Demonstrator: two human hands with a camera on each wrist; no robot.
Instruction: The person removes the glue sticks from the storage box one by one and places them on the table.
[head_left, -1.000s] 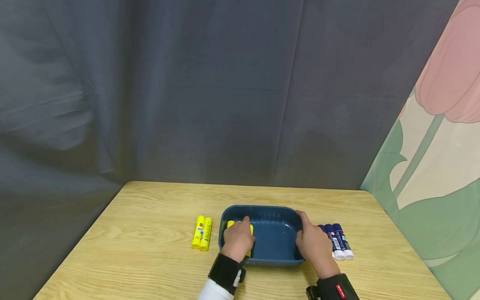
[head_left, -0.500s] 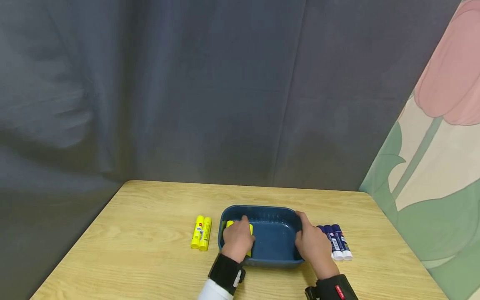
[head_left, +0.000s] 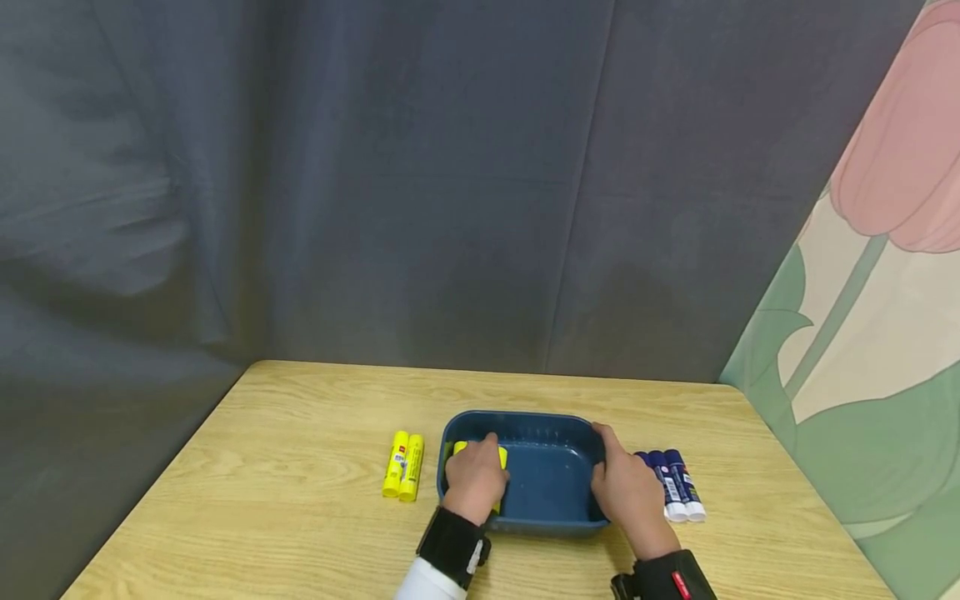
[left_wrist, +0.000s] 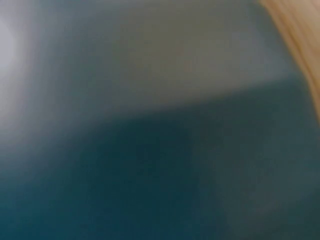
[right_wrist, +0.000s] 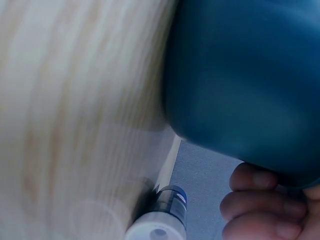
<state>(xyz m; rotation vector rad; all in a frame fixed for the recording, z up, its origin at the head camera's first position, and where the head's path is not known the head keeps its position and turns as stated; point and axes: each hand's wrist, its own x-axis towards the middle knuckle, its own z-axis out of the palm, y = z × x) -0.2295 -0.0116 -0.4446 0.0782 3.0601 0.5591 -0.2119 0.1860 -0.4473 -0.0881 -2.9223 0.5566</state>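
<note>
A dark blue rectangular plastic bin (head_left: 547, 483) stands on the table. My left hand (head_left: 474, 479) reaches down inside its left end, over yellow glue sticks (head_left: 502, 457) whose ends show at either side; its fingers curl down round them and the grasp is mostly hidden beneath the hand. My right hand (head_left: 628, 496) grips the bin's right end at the rim. In the right wrist view its curled fingers (right_wrist: 260, 202) lie at the bin's outer wall. Blurred blue plastic fills nearly all of the left wrist view.
Two yellow glue sticks (head_left: 403, 467) lie side by side left of the bin. Right of it, beside my right hand, lies a row of dark blue glue sticks (head_left: 678, 483) with white ends. A grey curtain (head_left: 420, 208) hangs behind the wooden table (head_left: 300, 467).
</note>
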